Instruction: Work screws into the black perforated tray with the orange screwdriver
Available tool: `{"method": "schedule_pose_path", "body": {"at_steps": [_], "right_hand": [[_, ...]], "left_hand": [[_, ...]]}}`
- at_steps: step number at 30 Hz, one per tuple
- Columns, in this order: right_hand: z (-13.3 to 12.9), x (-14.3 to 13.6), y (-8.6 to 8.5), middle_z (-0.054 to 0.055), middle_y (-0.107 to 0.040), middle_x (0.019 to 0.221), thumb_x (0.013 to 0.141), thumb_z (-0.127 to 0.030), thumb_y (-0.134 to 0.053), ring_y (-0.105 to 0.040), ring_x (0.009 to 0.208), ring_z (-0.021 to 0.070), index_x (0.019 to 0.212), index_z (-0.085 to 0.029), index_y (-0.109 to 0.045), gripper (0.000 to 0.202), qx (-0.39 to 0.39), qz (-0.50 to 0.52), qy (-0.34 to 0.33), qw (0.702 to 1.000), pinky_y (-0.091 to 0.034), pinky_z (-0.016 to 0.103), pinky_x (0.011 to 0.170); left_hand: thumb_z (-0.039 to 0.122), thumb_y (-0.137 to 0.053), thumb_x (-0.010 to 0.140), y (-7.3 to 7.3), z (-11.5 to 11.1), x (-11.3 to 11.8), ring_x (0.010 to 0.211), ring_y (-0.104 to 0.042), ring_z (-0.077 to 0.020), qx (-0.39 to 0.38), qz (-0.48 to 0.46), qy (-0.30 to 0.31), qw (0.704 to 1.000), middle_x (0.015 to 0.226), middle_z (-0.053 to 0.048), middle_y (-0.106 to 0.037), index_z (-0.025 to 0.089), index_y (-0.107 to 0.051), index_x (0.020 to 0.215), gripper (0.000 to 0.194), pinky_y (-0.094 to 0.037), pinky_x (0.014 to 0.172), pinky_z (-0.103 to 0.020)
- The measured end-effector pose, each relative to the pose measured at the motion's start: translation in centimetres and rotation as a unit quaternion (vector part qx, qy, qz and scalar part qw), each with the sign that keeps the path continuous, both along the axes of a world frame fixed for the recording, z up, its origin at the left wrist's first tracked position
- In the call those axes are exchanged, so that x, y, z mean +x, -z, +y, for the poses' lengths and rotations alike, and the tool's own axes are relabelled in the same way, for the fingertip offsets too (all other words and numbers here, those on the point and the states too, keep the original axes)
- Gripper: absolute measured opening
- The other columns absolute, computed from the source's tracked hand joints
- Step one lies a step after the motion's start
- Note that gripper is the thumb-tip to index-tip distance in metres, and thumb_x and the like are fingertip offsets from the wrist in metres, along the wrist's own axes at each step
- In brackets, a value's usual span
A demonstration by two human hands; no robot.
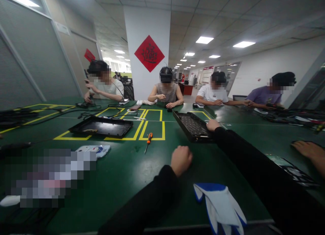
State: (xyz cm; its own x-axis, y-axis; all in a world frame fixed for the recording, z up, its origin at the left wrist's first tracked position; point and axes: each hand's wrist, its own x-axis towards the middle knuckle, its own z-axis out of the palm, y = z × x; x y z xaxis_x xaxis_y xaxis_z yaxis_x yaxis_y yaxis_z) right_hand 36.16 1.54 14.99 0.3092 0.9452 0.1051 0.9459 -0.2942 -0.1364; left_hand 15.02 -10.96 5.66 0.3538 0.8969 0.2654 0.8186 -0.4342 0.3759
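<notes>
My right hand (213, 125), fingers closed, grips the right end of a shallow black plastic casing (194, 125). This casing is tilted, its patterned inner side partly showing. My left hand (181, 160) is curled into a fist low over the green table, nearer to me; its fingertips and anything inside are hidden. To the left of that fist lies a screwdriver (149, 140) with an orange and black handle. A second black casing (103, 126), like a shallow tray, rests farther left. A white and blue glove (222, 204) lies at the table's near edge.
Yellow tape rectangles (152, 139) mark the green table (122, 181). A plastic packet (100, 150) lies at left, near black cables (83, 110). Several people sit across the table. At right, a co-worker's hand (307, 148) is beside a flat patterned item (291, 170).
</notes>
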Motion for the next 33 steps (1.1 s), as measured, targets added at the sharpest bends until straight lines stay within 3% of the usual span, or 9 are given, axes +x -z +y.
{"method": "schedule_pose_path", "body": {"at_steps": [2,7,9,13,16,20,25,28,33], "right_hand": [[-0.2,2.3,-0.7,0.025,-0.059,0.105,0.077,-0.016,-0.046,-0.056,0.102,0.0265,0.097,-0.001,-0.063,0.03,-0.001,-0.009,0.015,1.0,-0.042,0.027,0.081],[-1.3,5.9,-0.2,0.025,-0.059,0.104,0.078,-0.018,-0.043,-0.058,0.098,0.0275,0.098,0.0,-0.062,0.033,-0.004,-0.031,0.044,0.999,-0.043,0.028,0.076],[-1.6,6.8,0.3,0.026,-0.06,0.102,0.078,-0.018,-0.042,-0.058,0.096,0.0269,0.096,0.0,-0.063,0.033,-0.01,-0.043,0.045,0.998,-0.043,0.027,0.075],[-2.0,8.1,0.8,0.025,-0.061,0.1,0.078,-0.021,-0.042,-0.059,0.094,0.0275,0.093,-0.001,-0.065,0.034,-0.022,-0.059,0.039,0.997,-0.043,0.028,0.072],[-2.0,9.1,0.9,0.025,-0.061,0.1,0.077,-0.021,-0.043,-0.059,0.094,0.027,0.093,-0.001,-0.065,0.034,-0.028,-0.059,0.033,0.997,-0.042,0.027,0.072],[-2.1,11.0,0.2,0.026,-0.06,0.101,0.078,-0.023,-0.044,-0.058,0.095,0.0282,0.088,0.001,-0.066,0.034,-0.033,-0.053,0.037,0.997,-0.04,0.027,0.072],[-3.2,14.0,-1.5,0.023,-0.06,0.102,0.081,-0.026,-0.04,-0.056,0.097,0.0269,0.085,-0.006,-0.068,0.034,-0.028,-0.051,0.059,0.997,-0.039,0.028,0.073],[-4.7,16.3,-1.9,0.022,-0.061,0.103,0.082,-0.027,-0.039,-0.055,0.099,0.0272,0.087,-0.008,-0.068,0.035,-0.023,-0.047,0.075,0.996,-0.039,0.029,0.073],[-7.5,21.8,0.7,0.024,-0.061,0.102,0.077,-0.024,-0.043,-0.057,0.096,0.0271,0.083,-0.01,-0.069,0.031,-0.01,-0.028,0.124,0.992,-0.039,0.031,0.072]], "left_hand": [[0.041,-0.032,0.084,0.7,-1.3,6.2,0.105,-0.047,-0.0221,-0.024,-0.048,0.096,0.994,0.108,-0.011,-0.055,0.017,-0.052,0.108,0.04,-0.036,0.092,-0.035],[0.039,-0.032,0.082,1.5,-2.7,19.9,0.121,-0.032,-0.0283,-0.182,-0.123,0.108,0.97,0.136,-0.018,-0.029,0.015,-0.025,0.135,0.058,-0.031,0.098,-0.044],[0.022,-0.019,0.085,1.5,-2.6,23.4,0.126,-0.028,-0.0233,-0.266,-0.123,0.029,0.956,0.138,-0.016,-0.027,0.018,-0.021,0.137,0.053,-0.028,0.102,-0.042],[0.017,-0.015,0.083,1.9,-1.8,25.9,0.13,-0.022,-0.019,-0.27,-0.131,0.014,0.954,0.141,-0.014,-0.024,0.017,-0.013,0.139,0.056,-0.022,0.106,-0.043],[0.019,-0.016,0.083,2.3,-0.9,25.0,0.131,-0.017,-0.0201,-0.208,-0.114,0.006,0.972,0.14,-0.016,-0.025,0.015,-0.024,0.137,0.054,-0.014,0.108,-0.045],[0.029,-0.024,0.083,2.3,0.4,21.1,0.131,-0.018,-0.0245,-0.127,-0.078,0.07,0.986,0.136,-0.023,-0.028,0.004,-0.029,0.133,0.056,-0.01,0.108,-0.044],[0.033,-0.029,0.081,1.8,1.9,12.7,0.127,-0.024,-0.0263,-0.06,-0.046,0.067,0.995,0.134,-0.02,-0.034,0.003,-0.026,0.133,0.06,-0.01,0.107,-0.043],[0.033,-0.026,0.081,1.8,2.5,6.8,0.13,-0.016,-0.0252,-0.052,-0.013,0.051,0.997,0.139,-0.015,-0.028,0.009,-0.023,0.134,0.059,-0.009,0.106,-0.044],[0.028,-0.026,0.08,2.3,2.8,-1.9,0.133,-0.007,-0.0207,-0.04,0.023,0.01,0.999,0.143,-0.008,-0.02,0.013,-0.025,0.134,0.056,-0.008,0.107,-0.039]]}}
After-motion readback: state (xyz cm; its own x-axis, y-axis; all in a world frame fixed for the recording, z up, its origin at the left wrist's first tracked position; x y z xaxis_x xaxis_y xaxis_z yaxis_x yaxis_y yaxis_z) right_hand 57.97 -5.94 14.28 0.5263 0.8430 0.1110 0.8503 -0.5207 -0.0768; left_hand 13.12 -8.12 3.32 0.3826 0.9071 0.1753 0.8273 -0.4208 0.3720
